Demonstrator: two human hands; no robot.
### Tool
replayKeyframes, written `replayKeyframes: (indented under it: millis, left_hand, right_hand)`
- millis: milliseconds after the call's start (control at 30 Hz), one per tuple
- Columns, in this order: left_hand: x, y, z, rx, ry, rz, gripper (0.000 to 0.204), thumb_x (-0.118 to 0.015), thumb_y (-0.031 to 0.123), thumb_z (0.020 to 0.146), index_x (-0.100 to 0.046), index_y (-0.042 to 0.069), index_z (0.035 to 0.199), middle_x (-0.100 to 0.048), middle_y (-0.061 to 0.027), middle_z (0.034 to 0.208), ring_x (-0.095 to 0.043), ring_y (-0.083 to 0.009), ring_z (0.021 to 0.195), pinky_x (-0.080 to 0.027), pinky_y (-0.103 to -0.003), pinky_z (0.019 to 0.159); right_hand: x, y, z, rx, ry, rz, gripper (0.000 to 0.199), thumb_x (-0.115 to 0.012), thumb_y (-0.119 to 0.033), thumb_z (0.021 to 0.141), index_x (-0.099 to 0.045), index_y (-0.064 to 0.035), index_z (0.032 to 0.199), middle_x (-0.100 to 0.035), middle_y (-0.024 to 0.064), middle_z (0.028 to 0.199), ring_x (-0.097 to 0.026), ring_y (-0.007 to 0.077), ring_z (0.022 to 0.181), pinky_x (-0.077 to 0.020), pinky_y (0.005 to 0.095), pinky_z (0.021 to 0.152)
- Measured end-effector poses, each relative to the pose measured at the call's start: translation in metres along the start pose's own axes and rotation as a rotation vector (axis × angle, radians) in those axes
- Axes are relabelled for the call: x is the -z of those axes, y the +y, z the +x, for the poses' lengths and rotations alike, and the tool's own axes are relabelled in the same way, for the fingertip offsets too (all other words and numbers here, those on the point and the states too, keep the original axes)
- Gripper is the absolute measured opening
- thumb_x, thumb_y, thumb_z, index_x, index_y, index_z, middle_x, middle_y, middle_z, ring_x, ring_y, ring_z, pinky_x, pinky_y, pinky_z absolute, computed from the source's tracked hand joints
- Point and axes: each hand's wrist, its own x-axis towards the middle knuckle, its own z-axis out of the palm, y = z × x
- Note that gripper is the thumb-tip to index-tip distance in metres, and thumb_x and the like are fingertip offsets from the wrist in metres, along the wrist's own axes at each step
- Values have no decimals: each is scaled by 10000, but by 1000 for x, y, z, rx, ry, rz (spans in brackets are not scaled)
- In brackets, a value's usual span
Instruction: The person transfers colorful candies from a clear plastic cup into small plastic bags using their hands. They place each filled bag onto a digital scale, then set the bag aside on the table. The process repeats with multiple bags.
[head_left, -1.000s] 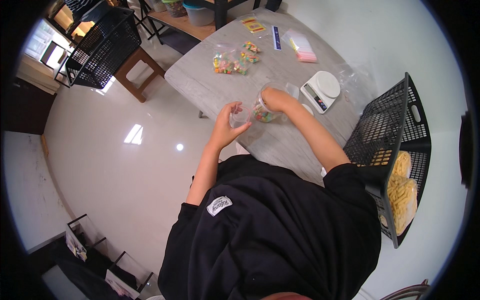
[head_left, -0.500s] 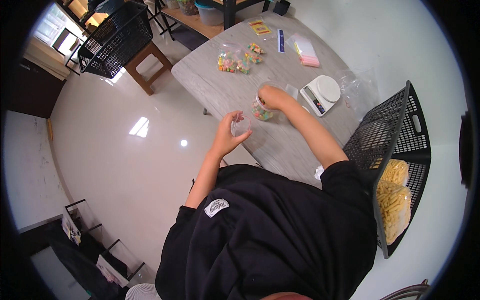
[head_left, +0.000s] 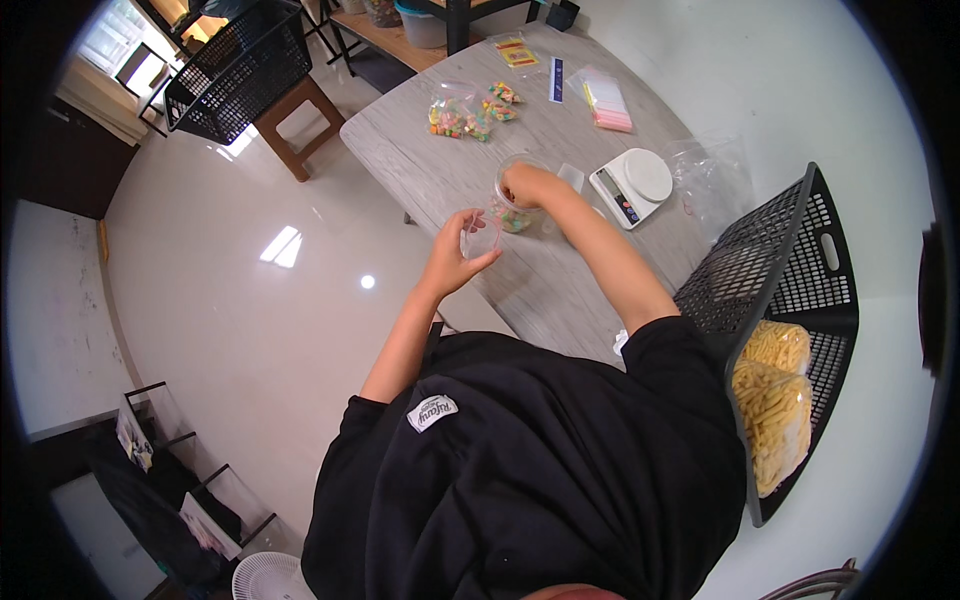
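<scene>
Clock: centred on the jar, with twelve at the top of the view.
Clear jar (head_left: pixel 513 222): upright on the grey surface (head_left: pixel 400 130), holding coloured pieces; likely stood so its contents stay in while the mouth admits a hand.
Right hand (head_left: pixel 530 187): reaches in from 4 o'clock, fingers down inside the mouth; whether its grip has hold of a piece, I can't tell.
Left hand (head_left: pixel 456 258): at 8 o'clock, grip curled around a clear round plastic piece (head_left: pixel 481 238), cup or lid; seemingly kept close so the other hand need travel little.
White scale (head_left: pixel 632 186): at 3 o'clock, panel turned toward the person, presumably for easy reading; display unreadable.
Filled bags (head_left: pixel 460 116): at 11 o'clock, grouped apart from the hands, perhaps to leave elbow room.
Labels: a yellow-and-red one on a flat packet (head_left: pixel 517 53) at 12 o'clock; a blue strip (head_left: pixel 556 80) near 1, print too small.
Black shirt (head_left: pixel 560 450): at 6 o'clock, its white patch (head_left: pixel 433 412) showing dark lettering upside down.
</scene>
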Motion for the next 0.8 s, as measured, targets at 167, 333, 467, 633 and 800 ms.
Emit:
replayKeyframes:
  millis: [167,333,467,633,800]
  left_hand:
    - [-2,2,-4,45,21,0,613,-752,219,699,-453,35,1202,-559,-88,1024,-521,-193,962,-406,-339,866]
    - [-3,-1,-7,92,40,-25,611,-753,212,701,-451,36,1202,-556,-86,1021,-518,-190,959,-403,-342,869]
    - [-1,-1,-6,90,31,4,613,-755,205,698,-451,35,1202,-553,-83,1017,-515,-188,957,-400,-342,875]
    - [1,-3,-2,84,28,12,611,-752,225,699,-454,34,1197,-553,-79,1014,-516,-184,961,-396,-334,870]
    - [-1,0,4,63,-1,-12,611,-749,240,698,-457,36,1194,-551,-72,1015,-515,-180,961,-394,-324,861]
  right_hand:
    - [-1,-1,2,-2,-4,13,86,-627,-66,592,-671,-85,663,-640,141,688,-619,310,654,-479,399,598]
    - [1,2,6,-5,-114,64,185,-605,-37,601,-677,-40,772,-649,175,760,-634,308,709,-486,365,620]
    - [-3,1,9,-6,-76,71,171,-614,-61,617,-680,-85,773,-656,149,785,-632,289,732,-480,378,643]
    - [0,-5,7,8,-70,52,174,-627,-63,608,-682,-76,772,-658,151,789,-634,289,734,-481,374,642]
    - [6,3,-9,38,113,139,157,-654,-108,616,-674,-51,761,-641,156,717,-625,293,682,-478,373,629]
